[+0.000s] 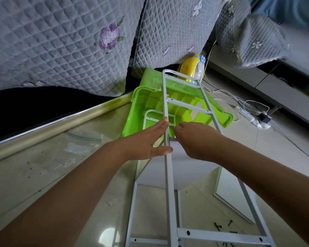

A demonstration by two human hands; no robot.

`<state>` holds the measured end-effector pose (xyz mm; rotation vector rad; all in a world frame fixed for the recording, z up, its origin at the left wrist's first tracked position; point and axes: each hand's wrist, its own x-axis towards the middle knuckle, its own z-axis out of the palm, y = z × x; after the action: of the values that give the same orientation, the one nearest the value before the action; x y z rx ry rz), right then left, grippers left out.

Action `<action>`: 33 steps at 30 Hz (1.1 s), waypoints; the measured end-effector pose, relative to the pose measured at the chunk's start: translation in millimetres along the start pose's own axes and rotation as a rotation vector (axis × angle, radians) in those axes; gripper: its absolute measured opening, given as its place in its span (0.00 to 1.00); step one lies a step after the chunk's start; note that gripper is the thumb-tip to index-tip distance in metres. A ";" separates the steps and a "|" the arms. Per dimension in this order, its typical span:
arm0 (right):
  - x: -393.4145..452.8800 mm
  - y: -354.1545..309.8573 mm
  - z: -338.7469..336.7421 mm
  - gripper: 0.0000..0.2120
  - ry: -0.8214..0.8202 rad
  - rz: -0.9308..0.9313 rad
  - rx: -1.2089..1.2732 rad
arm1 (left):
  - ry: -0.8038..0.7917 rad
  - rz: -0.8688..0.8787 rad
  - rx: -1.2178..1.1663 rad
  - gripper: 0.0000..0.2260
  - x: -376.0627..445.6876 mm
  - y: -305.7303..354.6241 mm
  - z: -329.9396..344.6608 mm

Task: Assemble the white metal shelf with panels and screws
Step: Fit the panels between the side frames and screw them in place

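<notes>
Left hand point(150, 139) flat, fingers straight against frame upright point(168, 168) running bottom-to-top mid-frame; right hand point(194, 138) curled just right of it, grip contents hidden.

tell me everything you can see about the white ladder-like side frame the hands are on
The white side frame looks like painted metal: two long rails joined by flat crossbars with screw holes, rounded at its far top. It stands tilted away over the green plastic stool. The left hand lies open against its left rail; the right hand curls beside that rail.
</notes>
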<state>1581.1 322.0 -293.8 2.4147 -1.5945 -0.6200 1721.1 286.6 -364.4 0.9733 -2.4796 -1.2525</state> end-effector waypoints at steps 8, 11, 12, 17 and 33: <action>4.4 -4.2 3.1 0.11 -0.012 0.082 0.061 | 0.013 0.010 -0.017 0.36 -0.7 -0.3 0.2; 3.9 -2.6 4.3 0.13 -0.055 0.104 0.111 | 0.012 0.008 -0.019 0.36 -1.3 -1.8 0.1; 2.4 -0.5 3.3 0.15 -0.061 0.111 0.134 | 0.010 0.011 -0.018 0.36 -1.4 -2.1 -0.3; -9.0 16.0 -4.1 0.13 0.031 0.095 0.338 | 0.024 0.011 -0.016 0.36 -0.2 -2.3 -2.6; -5.8 18.9 14.1 0.14 0.224 -0.109 0.267 | 0.047 -0.014 -0.016 0.36 1.4 -0.9 0.5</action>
<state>1557.2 320.7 -298.0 2.6616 -1.5453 -0.1494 1720.2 285.7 -365.6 1.0066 -2.4272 -1.2374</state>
